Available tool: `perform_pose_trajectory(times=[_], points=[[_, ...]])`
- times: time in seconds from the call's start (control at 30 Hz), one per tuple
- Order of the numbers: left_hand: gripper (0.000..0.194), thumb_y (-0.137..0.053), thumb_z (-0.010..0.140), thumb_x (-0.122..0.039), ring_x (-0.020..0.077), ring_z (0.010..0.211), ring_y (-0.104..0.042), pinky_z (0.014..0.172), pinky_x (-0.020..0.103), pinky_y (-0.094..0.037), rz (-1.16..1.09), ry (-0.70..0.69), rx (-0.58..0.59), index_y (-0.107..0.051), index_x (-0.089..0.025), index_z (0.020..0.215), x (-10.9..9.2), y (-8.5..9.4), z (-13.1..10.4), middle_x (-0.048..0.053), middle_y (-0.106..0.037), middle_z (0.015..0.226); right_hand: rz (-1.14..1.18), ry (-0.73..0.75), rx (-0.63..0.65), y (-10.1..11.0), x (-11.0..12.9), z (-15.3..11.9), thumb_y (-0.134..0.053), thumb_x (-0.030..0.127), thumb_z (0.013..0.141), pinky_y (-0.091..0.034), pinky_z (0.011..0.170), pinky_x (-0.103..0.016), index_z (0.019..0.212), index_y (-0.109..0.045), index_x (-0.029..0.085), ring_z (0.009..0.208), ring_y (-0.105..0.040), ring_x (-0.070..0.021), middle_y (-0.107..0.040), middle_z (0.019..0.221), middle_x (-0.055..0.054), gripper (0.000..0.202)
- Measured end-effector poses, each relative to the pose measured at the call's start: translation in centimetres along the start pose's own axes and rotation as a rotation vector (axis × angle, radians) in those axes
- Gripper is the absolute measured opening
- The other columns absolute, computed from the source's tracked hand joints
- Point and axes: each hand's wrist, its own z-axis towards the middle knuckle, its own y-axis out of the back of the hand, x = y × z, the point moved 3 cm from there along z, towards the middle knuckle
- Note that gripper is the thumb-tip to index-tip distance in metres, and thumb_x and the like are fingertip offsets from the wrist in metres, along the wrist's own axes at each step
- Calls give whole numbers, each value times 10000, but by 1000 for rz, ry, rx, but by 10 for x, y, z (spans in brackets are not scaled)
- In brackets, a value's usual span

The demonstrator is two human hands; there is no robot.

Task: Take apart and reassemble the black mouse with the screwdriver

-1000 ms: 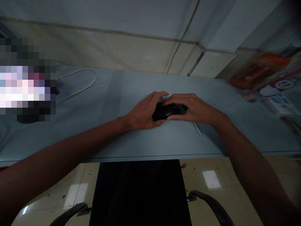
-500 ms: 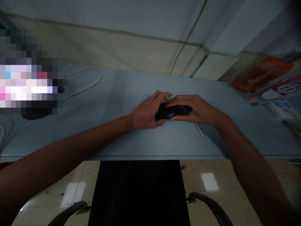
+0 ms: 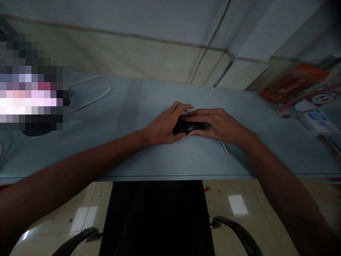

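A glossy black computer mouse point(image 3: 190, 126) lies low over the grey desk, between my two hands. My left hand point(image 3: 166, 126) wraps its left end, with the thumb below and the fingers bent over the far side. From the right, my right hand point(image 3: 220, 124) closes on the mouse, fingers along the top and thumb along the near side. The fingers of both hands almost meet over it. A thin silver strip point(image 3: 225, 147) sticks out from beneath my right hand; its other end is hidden.
The grey desk point(image 3: 160, 161) runs along a tiled wall. A blurred-out screen point(image 3: 29, 96) stands at the left, beside a looped white cable point(image 3: 106, 90). Orange packaging point(image 3: 295, 81) and printed packets point(image 3: 317, 103) lean at the right. Chair armrests point(image 3: 237, 231) flank my lap.
My right hand has slid slightly left along the mouse, its fingers reaching closer to my left hand. The whole view has shifted a little.
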Motion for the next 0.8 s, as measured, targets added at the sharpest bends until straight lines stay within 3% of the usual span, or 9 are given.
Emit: perform_pose_trajectory(times=[0.23, 0.47, 0.8], points=[[754, -744, 853, -374, 247, 1166, -630, 1032, 433, -597, 7, 18, -17, -354, -239, 1483, 1, -1, -1, 141, -488, 1439, -13, 3, 48, 6, 0, -2, -610, 533, 1003, -589, 1015, -448, 1453, -647, 258, 1192, -730, -277, -727, 1365, -108, 529], [726, -761, 855, -365, 273, 1292, -581, 1095, 435, -570, -10, -4, -11, -377, -242, 1459, -1, 0, 0, 139, -497, 1416, -29, 13, 33, 3, 5, -1, -596, 537, 1005, -610, 957, -466, 1445, -658, 230, 1153, -741, -299, -732, 1331, -131, 540], [799, -804, 833, -403, 275, 1283, -579, 1041, 424, -599, 28, 25, -23, -367, -236, 1480, 3, -1, 1, 137, -498, 1429, -64, 6, 35, -1, 3, -2, -535, 541, 1033, -606, 958, -451, 1485, -618, 283, 1228, -699, -296, -685, 1408, -120, 527]])
